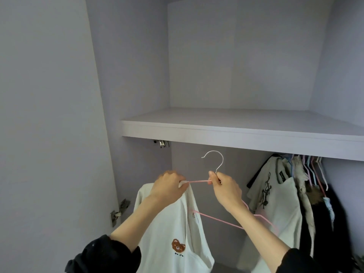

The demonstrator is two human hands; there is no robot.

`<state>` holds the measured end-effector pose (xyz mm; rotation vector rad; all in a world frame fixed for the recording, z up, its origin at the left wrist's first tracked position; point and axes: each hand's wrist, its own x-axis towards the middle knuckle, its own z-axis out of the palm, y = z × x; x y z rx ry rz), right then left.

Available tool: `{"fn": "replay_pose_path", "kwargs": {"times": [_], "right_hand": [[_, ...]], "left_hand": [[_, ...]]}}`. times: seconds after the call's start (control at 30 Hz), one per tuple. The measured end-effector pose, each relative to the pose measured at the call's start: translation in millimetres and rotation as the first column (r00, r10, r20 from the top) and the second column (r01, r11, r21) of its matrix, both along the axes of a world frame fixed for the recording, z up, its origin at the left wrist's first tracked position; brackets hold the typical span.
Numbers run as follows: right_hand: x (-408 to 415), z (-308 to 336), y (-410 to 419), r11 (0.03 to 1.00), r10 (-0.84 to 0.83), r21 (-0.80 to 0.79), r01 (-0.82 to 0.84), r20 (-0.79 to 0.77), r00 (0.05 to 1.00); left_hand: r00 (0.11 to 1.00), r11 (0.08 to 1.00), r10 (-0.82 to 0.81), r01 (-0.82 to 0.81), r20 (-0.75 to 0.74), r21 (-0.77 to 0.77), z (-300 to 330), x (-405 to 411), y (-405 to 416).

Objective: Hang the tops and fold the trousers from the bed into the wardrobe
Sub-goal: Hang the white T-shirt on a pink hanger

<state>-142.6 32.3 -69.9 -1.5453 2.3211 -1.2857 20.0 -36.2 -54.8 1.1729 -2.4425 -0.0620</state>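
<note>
Threading soft white top [173, 229] onto thin pink hanger [216, 218]

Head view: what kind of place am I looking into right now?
Most likely the inside of a built-in wardrobe at home: a pale shelf spans it, clothes on hangers crowd below at the right, and a door hinge sits on the left panel.

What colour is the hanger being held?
Pink, with a silver metal hook; the head view shows the hanger clearly.
</note>
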Motion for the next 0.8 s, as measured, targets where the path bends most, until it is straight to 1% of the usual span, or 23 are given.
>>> {"fn": "replay_pose_path", "kwargs": {"times": [0.1,0.2,0.3,0.33,0.43,0.47,0.53,0.57,0.6,0.63,0.67,0.7,0.73,0.77,0.8], "right_hand": [[-9,6,2,1.0,-0.018,-0.004,0.018,0.026,1.0],[-12,10,2,1.0,-0.004,-0.003,0.005,0.033,0.999],[-11,13,-2,0.999,0.034,-0.007,-0.034,-0.01,0.999],[-12,13,-4,0.998,0.059,-0.037,-0.06,-0.011,0.998],[-17,9,-12,0.95,0.177,-0.27,-0.155,0.056,0.983],[-19,5,-13,0.926,0.167,-0.347,-0.146,0.029,0.986],[-17,-3,-9,0.858,0.037,-0.496,-0.134,-0.202,0.979],[-15,-8,-5,0.824,-0.027,-0.54,-0.17,-0.337,0.941],[-14,-16,-2,0.82,-0.048,-0.523,-0.233,-0.468,0.883],[-10,-25,1,0.854,0.044,-0.401,-0.332,-0.58,0.814],[-6,-33,5,0.9,0.221,-0.176,-0.399,-0.604,0.766],[-4,-43,8,0.907,0.4,0.102,-0.408,-0.509,0.762],[-4,-53,9,0.849,0.504,0.376,-0.371,-0.367,0.782],[-6,-68,7,0.748,0.547,0.576,-0.33,-0.254,0.798],[-8,-81,7,0.657,0.569,0.692,-0.299,-0.195,0.799]], "left_hand": [[0.992,0.992,-0.111,0.114,-0.058,0.06,1,-8,-4],[0.989,0.993,-0.1,0.107,-0.11,0.058,0,-13,-9],[0.988,0.994,-0.073,0.083,-0.137,0.068,-3,-18,-12],[0.986,0.994,-0.071,0.081,-0.148,0.067,-4,-18,-13],[0.977,0.996,-0.058,0.071,-0.206,0.058,-5,-17,-18],[0.972,0.996,-0.048,0.062,-0.229,0.056,-4,-16,-20],[0.963,0.998,-0.029,0.044,-0.269,0.049,-2,-13,-24],[0.957,0.998,-0.023,0.037,-0.288,0.044,1,-12,-26],[0.95,0.999,-0.019,0.034,-0.311,0.04,2,-11,-27],[0.942,0.999,-0.022,0.034,-0.336,0.031,5,-10,-28],[0.932,0.999,-0.029,0.037,-0.36,0.016,8,-10,-27],[0.923,0.999,-0.036,0.04,-0.383,0.002,10,-10,-27],[0.912,0.999,-0.045,0.044,-0.407,-0.013,14,-11,-26],[0.902,0.999,-0.054,0.047,-0.429,-0.025,16,-10,-25],[0.892,0.998,-0.059,0.048,-0.449,-0.035,19,-9,-24]]}}
